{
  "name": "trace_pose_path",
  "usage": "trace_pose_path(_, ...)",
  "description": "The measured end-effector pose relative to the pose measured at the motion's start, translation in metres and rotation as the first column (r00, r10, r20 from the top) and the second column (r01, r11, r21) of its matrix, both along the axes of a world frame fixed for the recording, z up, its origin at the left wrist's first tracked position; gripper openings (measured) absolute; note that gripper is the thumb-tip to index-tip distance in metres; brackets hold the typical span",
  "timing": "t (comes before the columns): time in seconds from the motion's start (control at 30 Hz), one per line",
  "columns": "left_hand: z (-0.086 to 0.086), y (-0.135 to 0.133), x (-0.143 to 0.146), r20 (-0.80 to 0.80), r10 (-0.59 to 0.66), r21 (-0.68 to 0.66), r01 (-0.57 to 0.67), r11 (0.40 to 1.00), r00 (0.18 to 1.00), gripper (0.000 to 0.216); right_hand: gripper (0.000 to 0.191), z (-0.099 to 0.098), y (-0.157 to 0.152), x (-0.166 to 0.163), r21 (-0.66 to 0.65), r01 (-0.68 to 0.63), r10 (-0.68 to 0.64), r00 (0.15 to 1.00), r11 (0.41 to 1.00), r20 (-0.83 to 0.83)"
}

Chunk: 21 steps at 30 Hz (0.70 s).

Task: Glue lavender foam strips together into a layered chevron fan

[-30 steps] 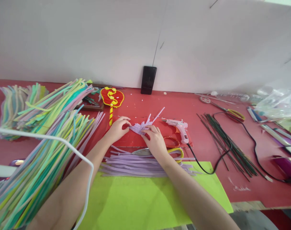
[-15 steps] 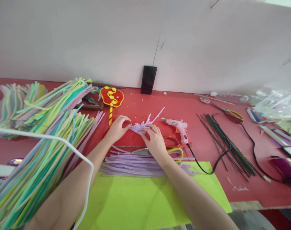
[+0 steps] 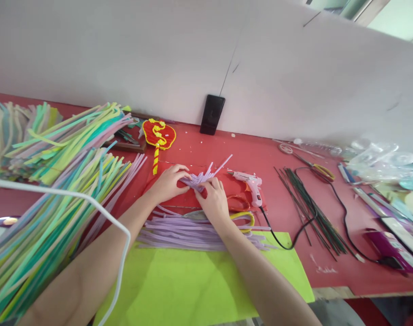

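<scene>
Between my hands is a small woven piece of lilac pipe cleaners, several loose ends sticking up to the right. My left hand grips its left end, fingers over the top and thumb underneath. At the lower right, my right hand pinches the same piece. Under my right wrist lie scissors with a yellow handle, on a bundle of lilac pipe cleaners. A pink glue gun rests just right of my right hand.
Multicoloured pipe cleaners are heaped at left, crossed by a white cable. A red-and-yellow fan shape lies behind. A phone leans on the wall. Green wires, a black cord and more scissors are at right.
My left hand has shifted right and closed further over the left end of the woven piece. My right hand keeps its pinch. The camera view has tilted slightly.
</scene>
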<state>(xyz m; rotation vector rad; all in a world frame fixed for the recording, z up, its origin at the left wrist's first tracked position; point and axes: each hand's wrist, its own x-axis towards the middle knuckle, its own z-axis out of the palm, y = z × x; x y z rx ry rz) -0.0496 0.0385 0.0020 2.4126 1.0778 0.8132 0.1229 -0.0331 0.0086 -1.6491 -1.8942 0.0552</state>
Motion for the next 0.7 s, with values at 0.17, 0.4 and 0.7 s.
trace_pose_path(0.17,-0.0010,0.0008,0.0013,0.001,0.003,-0.007,-0.003,1.000,1.000,0.018,0.011,0.0004,0.0003,0.0013,0.006,-0.004,0.004,0.999,1.000,-0.043)
trace_pose_path(0.4,-0.0017,0.0012,0.0009,-0.021,0.008,-0.003,-0.008,1.000,1.000,0.017,0.011,0.0004,0.0008,0.0011,0.002,-0.009,0.009,0.999,1.000,-0.033)
trace_pose_path(0.7,-0.0022,0.0022,0.0011,0.001,0.002,-0.003,-0.002,1.000,1.000,0.017,0.012,0.0000,0.0011,0.0018,-0.006,-0.011,0.011,0.999,1.000,-0.033)
